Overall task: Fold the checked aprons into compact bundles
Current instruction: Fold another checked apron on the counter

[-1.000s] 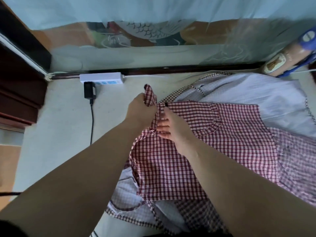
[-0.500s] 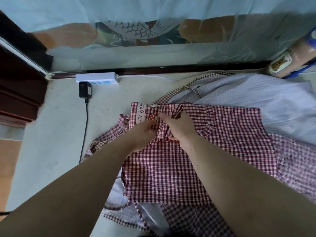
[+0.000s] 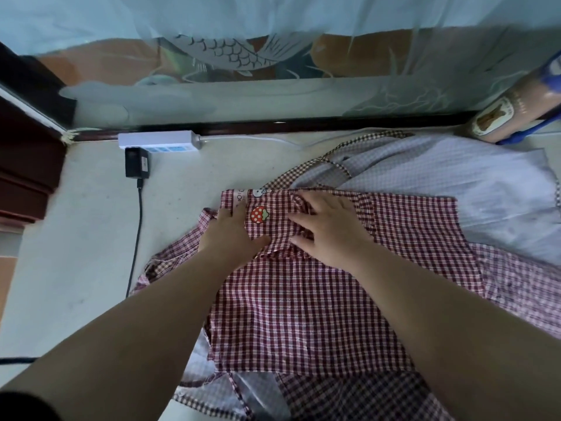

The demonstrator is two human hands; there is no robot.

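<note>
Both hands press the red checked apron (image 3: 303,305) flat at frame centre.
Left hand (image 3: 230,235) sits at 10 o'clock on the cloth and right hand (image 3: 328,229) at 12. Grip released on both: fingers straight, palms down either side of the strawberry patch (image 3: 259,214), likely smoothing the bib before a fold. Count: one red apron on top, one pale checked apron (image 3: 440,183) beneath toward 2 o'clock. Fainter red check at 3 o'clock, unclear if a third. No bundle yet.

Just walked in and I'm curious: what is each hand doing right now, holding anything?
Left hand: open, fingers flat, pressing on the red checked apron.
Right hand: open, fingers spread, pressing on the same apron.
</note>
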